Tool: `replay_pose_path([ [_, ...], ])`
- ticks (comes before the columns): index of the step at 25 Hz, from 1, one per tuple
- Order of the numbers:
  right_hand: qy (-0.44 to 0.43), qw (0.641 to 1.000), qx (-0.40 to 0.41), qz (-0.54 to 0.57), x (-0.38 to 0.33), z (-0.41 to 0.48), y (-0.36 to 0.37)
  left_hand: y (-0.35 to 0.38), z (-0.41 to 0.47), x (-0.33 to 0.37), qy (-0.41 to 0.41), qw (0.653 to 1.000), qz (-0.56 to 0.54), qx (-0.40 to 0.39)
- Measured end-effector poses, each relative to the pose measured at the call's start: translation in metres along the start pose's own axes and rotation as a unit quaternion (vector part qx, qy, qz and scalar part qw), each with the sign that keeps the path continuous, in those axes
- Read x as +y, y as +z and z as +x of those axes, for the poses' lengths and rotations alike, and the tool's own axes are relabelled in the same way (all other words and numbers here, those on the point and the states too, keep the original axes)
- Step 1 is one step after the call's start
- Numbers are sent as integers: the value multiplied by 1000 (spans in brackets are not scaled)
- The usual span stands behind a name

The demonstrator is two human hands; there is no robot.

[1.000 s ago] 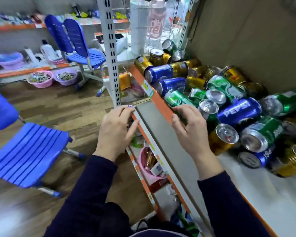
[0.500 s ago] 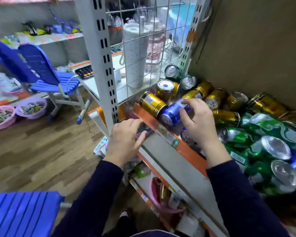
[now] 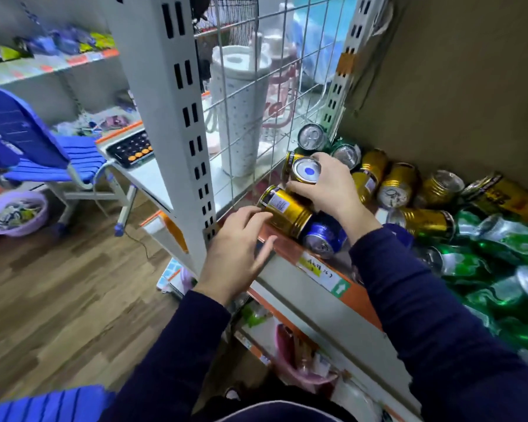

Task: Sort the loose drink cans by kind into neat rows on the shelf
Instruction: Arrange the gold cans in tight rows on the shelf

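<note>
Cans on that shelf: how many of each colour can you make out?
Gold cans: 7, counting the lidded gold can gripped by the right hand
Green cans: at least 5; the heap at the right is blurred
Blue cans: 2, one half hidden by the sleeve
Total: at least 14

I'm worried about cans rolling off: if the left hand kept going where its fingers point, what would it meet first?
Most likely the gold can lying on its side at the shelf edge; the fingertips of the left hand look almost on it, though depth is unclear.
</note>
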State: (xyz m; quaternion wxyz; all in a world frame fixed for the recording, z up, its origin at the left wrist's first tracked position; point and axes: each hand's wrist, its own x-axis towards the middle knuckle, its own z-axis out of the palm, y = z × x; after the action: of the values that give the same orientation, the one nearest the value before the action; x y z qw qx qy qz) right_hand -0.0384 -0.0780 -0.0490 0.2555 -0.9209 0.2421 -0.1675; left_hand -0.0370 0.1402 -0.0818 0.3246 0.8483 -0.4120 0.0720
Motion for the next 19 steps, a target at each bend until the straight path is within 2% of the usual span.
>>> replay_pose_path([
  [3, -14, 989, 87, 122, 4, -14, -24, 5, 20, 4, 47, 998, 41, -1],
  [5, 3, 970, 162, 179, 10, -25, -50, 10, 40, 9, 74, 992, 77, -75],
  [7, 34, 957, 203, 204, 18, -40, -75, 17, 57, 14, 85, 977, 114, -161],
  [9, 54, 948, 217, 224, 30, -59, -92, 23, 69, 15, 93, 970, 125, -188],
  [15, 113, 933, 262, 220, 48, -120, -107, 31, 90, 14, 119, 977, 104, -142],
  [19, 135, 918, 299, 223, 43, -153, -105, 27, 92, 19, 62, 997, -12, -37],
])
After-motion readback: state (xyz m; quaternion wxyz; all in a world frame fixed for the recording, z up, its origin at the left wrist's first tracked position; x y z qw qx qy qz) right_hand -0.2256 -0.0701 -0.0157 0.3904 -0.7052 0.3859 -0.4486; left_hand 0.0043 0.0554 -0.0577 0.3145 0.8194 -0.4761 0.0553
